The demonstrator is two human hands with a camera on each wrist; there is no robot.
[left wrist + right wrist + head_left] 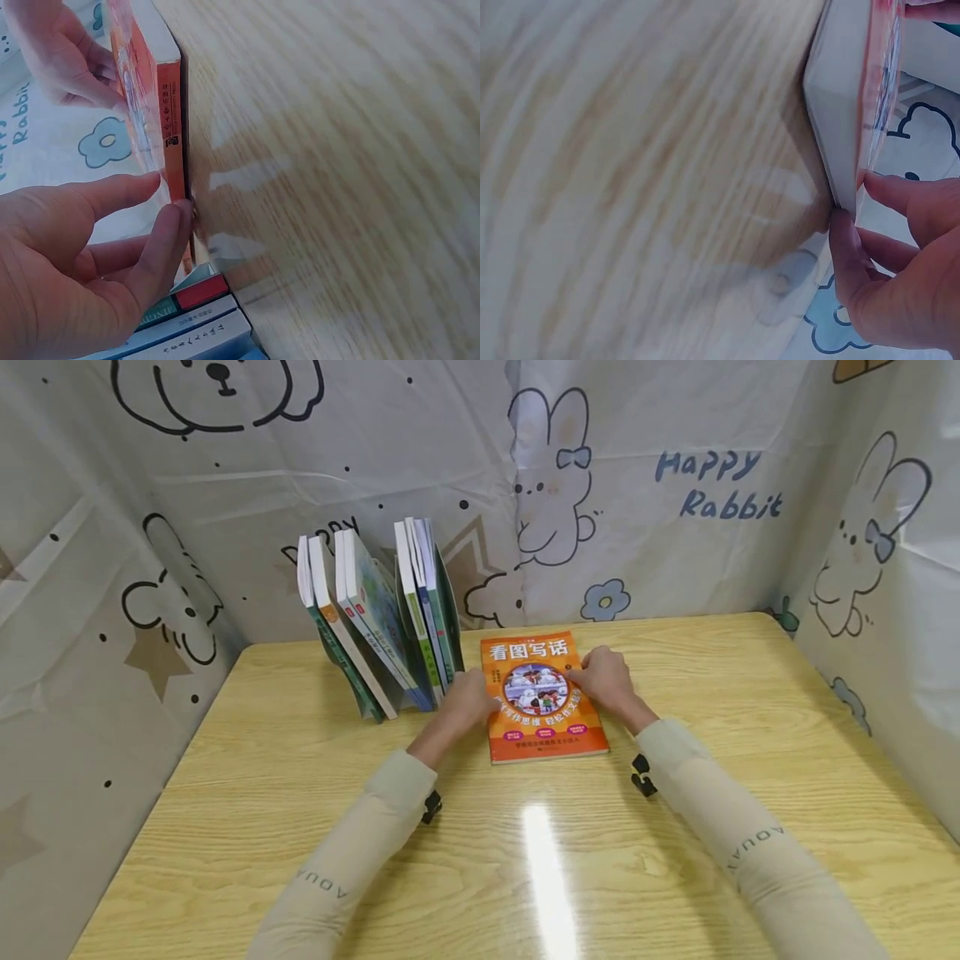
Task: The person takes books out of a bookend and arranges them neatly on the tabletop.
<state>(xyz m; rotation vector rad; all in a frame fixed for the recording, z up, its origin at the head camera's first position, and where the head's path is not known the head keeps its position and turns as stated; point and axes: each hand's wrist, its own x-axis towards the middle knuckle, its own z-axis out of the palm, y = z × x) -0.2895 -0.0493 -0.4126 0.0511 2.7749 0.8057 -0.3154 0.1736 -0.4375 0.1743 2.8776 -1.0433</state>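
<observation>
An orange picture-writing book (551, 745) lies face up on the table, close to the back wall. On its left side my left hand (467, 700) pinches the spine; in the left wrist view the thumb is on the cover and the fingertips (174, 225) are at the lower edge. Across from it, my right hand (606, 678) grips the page side, with the thumb on top and a fingertip (843, 225) under the edge. Just left of the left hand stands a row of upright books (367, 627), leaning slightly apart.
A pale wood table (300, 827) with a bright light reflection fills the foreground. White cloth walls (420, 435) printed with rabbits and stars enclose the back and both sides. Black wrist pieces (642, 775) show below the sleeves.
</observation>
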